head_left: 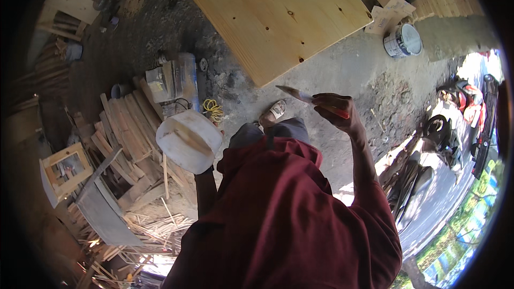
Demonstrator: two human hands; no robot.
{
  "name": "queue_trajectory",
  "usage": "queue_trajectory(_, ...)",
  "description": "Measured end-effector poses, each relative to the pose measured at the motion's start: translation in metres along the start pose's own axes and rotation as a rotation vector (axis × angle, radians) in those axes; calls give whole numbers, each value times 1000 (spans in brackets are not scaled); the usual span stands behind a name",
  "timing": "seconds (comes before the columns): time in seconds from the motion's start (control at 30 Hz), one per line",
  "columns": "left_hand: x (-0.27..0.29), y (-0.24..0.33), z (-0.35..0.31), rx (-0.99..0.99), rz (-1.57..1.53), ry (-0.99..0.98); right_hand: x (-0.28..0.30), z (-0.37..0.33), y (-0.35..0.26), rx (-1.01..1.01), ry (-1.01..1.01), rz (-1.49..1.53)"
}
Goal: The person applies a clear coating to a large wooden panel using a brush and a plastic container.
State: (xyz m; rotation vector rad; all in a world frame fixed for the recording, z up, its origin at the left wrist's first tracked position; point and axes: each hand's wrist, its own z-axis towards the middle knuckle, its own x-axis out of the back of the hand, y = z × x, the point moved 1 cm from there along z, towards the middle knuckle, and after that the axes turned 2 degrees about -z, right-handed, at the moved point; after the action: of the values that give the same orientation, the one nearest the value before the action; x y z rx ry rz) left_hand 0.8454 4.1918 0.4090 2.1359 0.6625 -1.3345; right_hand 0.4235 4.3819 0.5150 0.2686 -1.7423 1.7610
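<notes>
My right hand (337, 111) is closed around the red handle of a paintbrush (295, 94), seen edge-on, its dark tip pointing left toward the wooden panel. On the left, a white plastic container (178, 159) with an open top is held up by my left hand (206, 173), which it mostly hides. Something yellowish-brown shows inside the container; I cannot tell what it is. Ahead lies a broad, pale wooden panel (267, 18) with dark knots. Its near corner is just beyond the brush tip, with a visible gap between them.
Stacked boards (126, 123) and thin scraps of wood lie to my left, near a coiled yellow cord (212, 110). A paint bucket (402, 41) stands on the concrete floor at the right. A motorcycle (463, 99) is at the far right; a small wooden frame (67, 167) sits far left.
</notes>
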Motion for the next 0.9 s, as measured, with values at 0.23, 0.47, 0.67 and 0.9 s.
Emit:
queue_trajectory(0.23,37,-32,-65,-167,-95,153,-43,68,-2,417,-423,-330)
queue_trajectory(0.47,23,-43,-106,-274,-46,204,-66,93,1,475,-528,-406)
queue_trajectory(0.67,-8,-50,-117,-325,1,-24,-52,88,13,582,-444,-436)
queue_trajectory(0.9,24,-70,-130,-348,-234,-127,2,90,51,614,-383,-502)
